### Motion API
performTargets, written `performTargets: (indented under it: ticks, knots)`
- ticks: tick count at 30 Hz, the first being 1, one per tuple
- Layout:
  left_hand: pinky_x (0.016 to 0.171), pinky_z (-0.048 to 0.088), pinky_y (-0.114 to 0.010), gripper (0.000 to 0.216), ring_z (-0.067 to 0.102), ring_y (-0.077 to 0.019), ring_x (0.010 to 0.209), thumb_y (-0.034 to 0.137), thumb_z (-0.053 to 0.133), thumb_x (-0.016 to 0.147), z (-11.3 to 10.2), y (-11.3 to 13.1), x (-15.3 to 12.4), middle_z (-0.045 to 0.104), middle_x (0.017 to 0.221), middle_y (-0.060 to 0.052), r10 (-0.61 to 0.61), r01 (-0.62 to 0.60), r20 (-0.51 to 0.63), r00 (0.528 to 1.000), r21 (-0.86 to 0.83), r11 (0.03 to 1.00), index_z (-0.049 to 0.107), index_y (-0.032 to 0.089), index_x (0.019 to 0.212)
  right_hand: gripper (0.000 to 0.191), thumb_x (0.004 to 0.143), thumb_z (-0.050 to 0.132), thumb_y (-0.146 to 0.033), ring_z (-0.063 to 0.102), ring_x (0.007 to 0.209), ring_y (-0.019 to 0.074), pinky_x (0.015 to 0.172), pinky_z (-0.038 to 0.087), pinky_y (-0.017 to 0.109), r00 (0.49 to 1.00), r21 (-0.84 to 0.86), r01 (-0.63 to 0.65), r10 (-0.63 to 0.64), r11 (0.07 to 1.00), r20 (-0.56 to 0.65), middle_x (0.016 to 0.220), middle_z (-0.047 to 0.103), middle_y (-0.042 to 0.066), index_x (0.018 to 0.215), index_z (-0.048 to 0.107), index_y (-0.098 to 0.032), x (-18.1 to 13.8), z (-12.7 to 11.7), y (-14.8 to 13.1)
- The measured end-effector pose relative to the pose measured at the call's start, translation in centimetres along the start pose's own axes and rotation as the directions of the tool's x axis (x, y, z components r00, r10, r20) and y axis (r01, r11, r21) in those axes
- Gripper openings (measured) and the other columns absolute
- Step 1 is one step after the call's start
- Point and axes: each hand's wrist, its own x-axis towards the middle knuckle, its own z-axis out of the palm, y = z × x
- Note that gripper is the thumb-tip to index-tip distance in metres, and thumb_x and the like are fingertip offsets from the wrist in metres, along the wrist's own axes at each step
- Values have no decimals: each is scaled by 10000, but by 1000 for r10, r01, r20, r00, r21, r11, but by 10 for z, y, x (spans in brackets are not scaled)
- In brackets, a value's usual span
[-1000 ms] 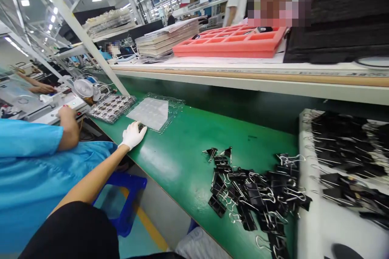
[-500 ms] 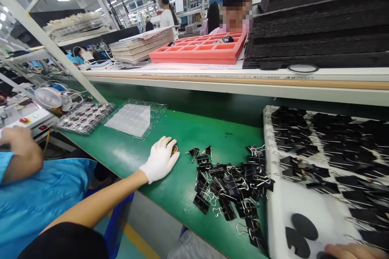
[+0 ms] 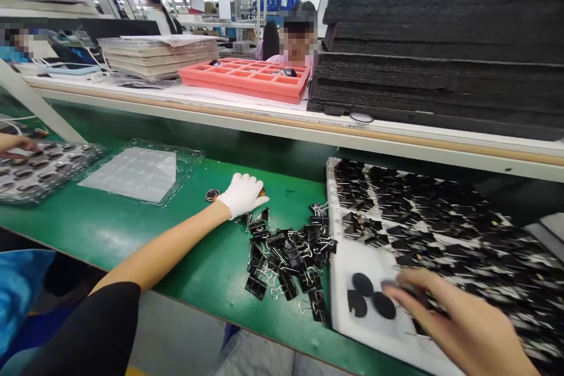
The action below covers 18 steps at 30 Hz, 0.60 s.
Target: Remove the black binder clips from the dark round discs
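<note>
- Centre: our left hand point(image 3: 244, 195) covers a small part point(image 3: 262, 192) (grip hidden, we cannot tell); a light touch suits it.
- Lower right: our right hand point(image 3: 467, 314) is blurred; we cannot tell its hold.
- Below centre: heaped binder clips point(image 3: 293, 255); we should keep clear.

Your right hand point(image 3: 460, 317) is blurring at lower right, leaving its dark item point(image 3: 416, 294) unclear; your gloved left hand point(image 3: 242, 195) is mostly hiding an orange-edged part point(image 3: 262, 192). The left edge is cropping a tray point(image 3: 48, 190).
</note>
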Motion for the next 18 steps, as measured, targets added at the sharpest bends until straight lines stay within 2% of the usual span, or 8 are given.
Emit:
performTargets:
  ticks: [2,5,7,8,10,12,15,18]
  knots:
    - [867,444,-457,605,656,-347,983,703,463,968,1,10,16,715,1002,-161,32,-31,13,999,-93,995,691,153,1075,311,926,678,-584,715,609,220,528,581,321,996,169,-83,79,982,30,785,749,30,910,688,-274,42,4,-14]
    - [789,456,-398,639,676,-326,979,752,515,920,7,20,28,742,1034,-129,4,0,13,1000,-260,966,687,180,1149,338,912,685,-556,752,699,224,631,632,340,957,474,-257,154,842,244,880,744,62,994,623,-234,104,32,-23]
    - [788,466,-388,679,677,-324,1022,744,553,903,11,21,27,749,1118,-116,-22,18,-7,1000,-333,943,644,195,1292,271,905,692,-456,765,777,222,696,628,344,940,513,-286,134,809,313,975,745,75,1002,587,-226,140,59,-24]
    - [801,471,-388,704,675,-325,1047,729,572,898,12,20,25,746,1159,-113,-28,18,-22,999,-352,936,609,199,1360,211,904,688,-384,762,784,212,706,615,337,938,485,-277,125,829,323,981,741,66,993,581,-225,157,73,-23]
    - [830,478,-389,699,670,-321,1075,689,598,900,14,17,22,738,1201,-108,-26,9,-39,999,-370,929,580,211,1409,116,884,691,-257,744,785,197,711,579,321,947,361,-180,62,915,315,944,730,37,930,590,-223,184,101,-20]
    - [836,480,-385,612,673,-310,1059,664,608,902,14,15,20,745,1157,-95,-21,5,-38,999,-383,924,638,230,1332,100,860,711,-169,717,788,188,744,550,323,949,225,-10,-62,974,309,917,713,22,884,626,-216,203,125,-17]
    - [809,479,-373,505,682,-296,998,658,622,891,13,14,22,752,1032,-77,-15,2,-28,999,-419,908,708,242,1165,109,850,730,-107,688,802,190,784,535,332,919,121,221,-248,968,305,910,699,31,875,688,-204,217,153,-11]
    - [782,471,-370,493,686,-295,967,656,644,871,14,13,26,756,1017,-69,-3,-16,-42,999,-453,891,715,236,1120,135,877,684,-72,708,879,217,817,561,345,872,111,356,-372,928,318,953,725,63,898,733,-196,216,172,-1]
